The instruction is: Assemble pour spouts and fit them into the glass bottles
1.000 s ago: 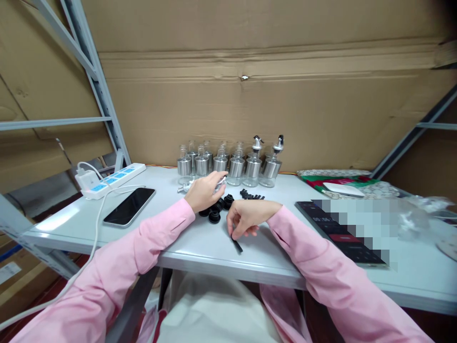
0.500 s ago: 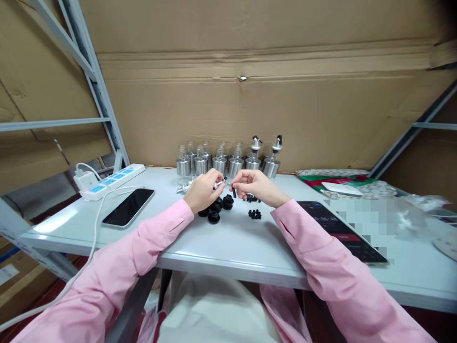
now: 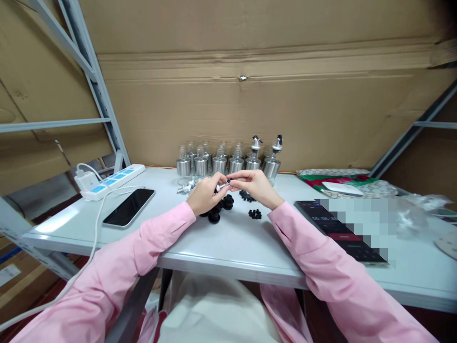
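Between the fingers of my left hand [image 3: 206,195] is a silver bottle pourer spout [image 3: 221,186], partly covered by the fingers. My right hand [image 3: 257,186] pinches a small black piece [image 3: 228,181] against the end of the spout; its exact shape is mostly hidden. Below my left hand lies a cluster of black ribbed stoppers [image 3: 214,216]. Small black parts [image 3: 254,214] lie in two little heaps under my right hand. More silver spout parts [image 3: 185,187] rest just beyond my left hand.
Several steel-clad glass bottles [image 3: 236,166] line the cardboard wall, two topped with pourers. A phone [image 3: 129,208] and a power strip [image 3: 116,182] with a white cable are on the left. A tablet [image 3: 335,226] showing a timer and a plastic bag [image 3: 410,214] are on the right.
My right hand has moved slightly left and brought the black piece up against the spout in my left hand. Both hands now meet, where a small gap was before.
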`<state>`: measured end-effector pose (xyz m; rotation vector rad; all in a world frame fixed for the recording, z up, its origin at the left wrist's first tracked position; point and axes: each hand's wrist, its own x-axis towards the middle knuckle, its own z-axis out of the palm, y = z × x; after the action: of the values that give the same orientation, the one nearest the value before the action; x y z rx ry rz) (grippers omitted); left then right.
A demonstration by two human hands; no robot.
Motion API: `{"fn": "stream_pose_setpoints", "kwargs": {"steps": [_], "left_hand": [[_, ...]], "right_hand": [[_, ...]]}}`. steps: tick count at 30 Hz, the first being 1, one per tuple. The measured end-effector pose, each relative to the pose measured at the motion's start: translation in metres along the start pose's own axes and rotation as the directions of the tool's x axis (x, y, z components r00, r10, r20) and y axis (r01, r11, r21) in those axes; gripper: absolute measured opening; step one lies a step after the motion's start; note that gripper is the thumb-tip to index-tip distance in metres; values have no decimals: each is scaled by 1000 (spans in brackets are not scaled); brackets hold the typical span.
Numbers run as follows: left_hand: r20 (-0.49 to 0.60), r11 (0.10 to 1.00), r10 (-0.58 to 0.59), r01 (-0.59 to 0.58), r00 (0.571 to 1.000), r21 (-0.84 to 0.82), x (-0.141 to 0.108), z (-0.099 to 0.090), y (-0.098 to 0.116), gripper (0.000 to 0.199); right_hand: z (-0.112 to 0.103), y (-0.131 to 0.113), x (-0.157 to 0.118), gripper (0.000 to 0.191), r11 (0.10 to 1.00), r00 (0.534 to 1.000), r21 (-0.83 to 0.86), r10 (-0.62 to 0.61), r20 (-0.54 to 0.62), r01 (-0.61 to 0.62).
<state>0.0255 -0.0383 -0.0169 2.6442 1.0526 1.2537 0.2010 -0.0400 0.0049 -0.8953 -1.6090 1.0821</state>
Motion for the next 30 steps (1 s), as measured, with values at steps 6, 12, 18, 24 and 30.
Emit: {"fn": "stream_pose_setpoints", "kwargs": {"steps": [6,12,18,24,30], "left_hand": [[31,998,4,-7,1000,68,2,-3,3,15],[33,1000,-13,13,999,-18,2,-4,0,14],[33,999,10,-11,999,40,3,-4,1,15],[51,995,-5,0,999,100,3,-5,0,15],[61,996,-20,15,998,88,3,-3,-2,16]], "right_hand": [[-1,0,0,39,1000,999,26,-13,49,12],[-2,1,0,32,1000,998,30,6,69,-8],[-7,4,3,34,996,997,-79,-29,70,34],[-6,3,3,33,986,997,-147,-76,22,78],[-5,0,2,32,988,997,-134,-80,-2,79]]}}
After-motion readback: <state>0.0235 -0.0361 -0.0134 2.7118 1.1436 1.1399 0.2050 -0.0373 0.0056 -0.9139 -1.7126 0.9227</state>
